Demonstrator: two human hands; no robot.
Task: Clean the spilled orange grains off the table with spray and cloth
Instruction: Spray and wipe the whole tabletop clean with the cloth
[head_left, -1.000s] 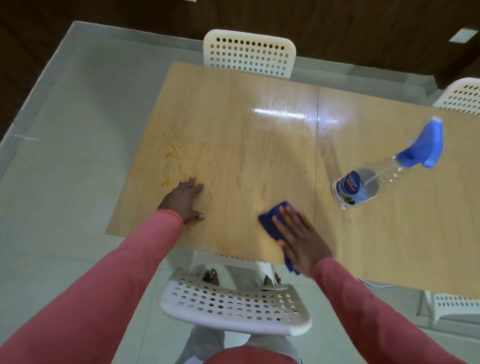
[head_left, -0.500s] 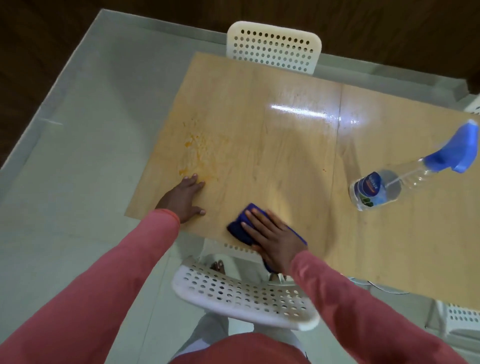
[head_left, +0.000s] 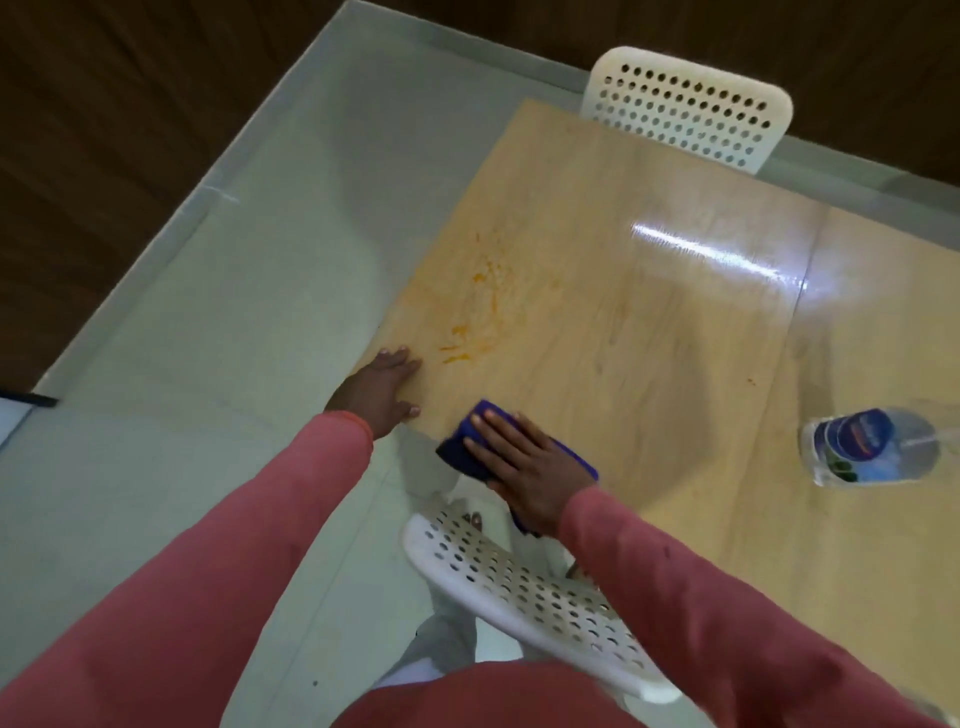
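Orange grain smears (head_left: 475, 322) streak the near-left part of the wooden table (head_left: 649, 322). My left hand (head_left: 382, 392) rests flat on the table's near-left corner, just below the smears. My right hand (head_left: 524, 465) presses a blue cloth (head_left: 462, 449) flat against the table's near edge with straight fingers; part of the cloth hangs over the edge. A clear spray bottle (head_left: 872, 447) with a blue label lies on its side at the right, its head cut off by the frame.
A white perforated chair (head_left: 524, 587) stands right below my hands at the near edge. Another white chair (head_left: 685, 111) is tucked in at the far side. Pale floor (head_left: 234, 338) lies left of the table, and a single orange speck (head_left: 751, 382) sits near the table seam.
My right hand has slid the blue cloth leftward along the near edge, closer to my left hand. The view has swung left, so the spray bottle sits at the right border.
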